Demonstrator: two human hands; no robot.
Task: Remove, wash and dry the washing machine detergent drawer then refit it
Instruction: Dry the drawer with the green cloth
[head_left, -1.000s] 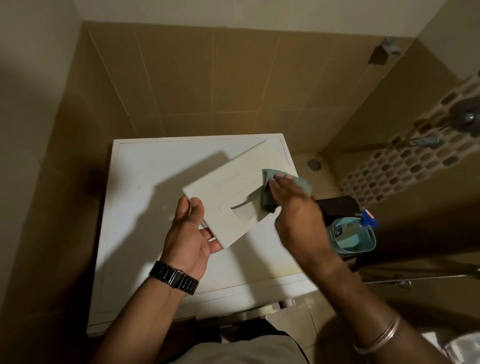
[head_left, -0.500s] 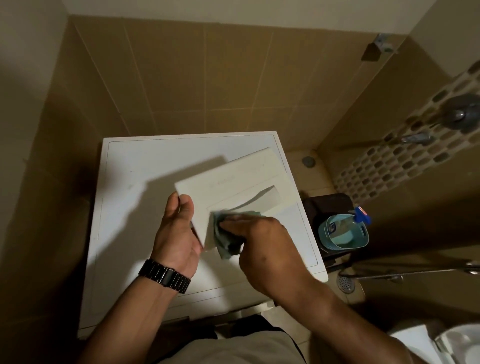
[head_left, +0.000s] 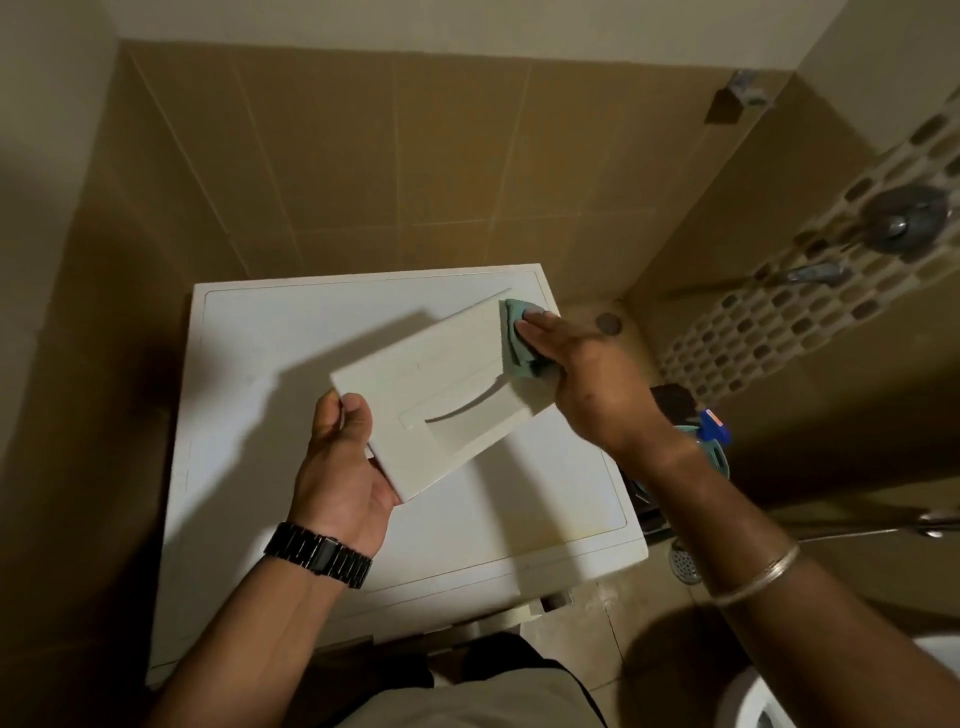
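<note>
Shower valve (head_left: 905, 222) on mosaic wall; floor drain (head_left: 608, 324); teal caddy (head_left: 717, 457).

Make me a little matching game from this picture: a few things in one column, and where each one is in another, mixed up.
Things:
1. cloth
2. watch
3. bangle
4. drawer front

Places:
A. on the right wrist
B. gripped by the left hand at its near corner
C. under the right hand, on the panel's far end
D. on the left wrist

Pairs: 1-C, 2-D, 3-A, 4-B
</note>
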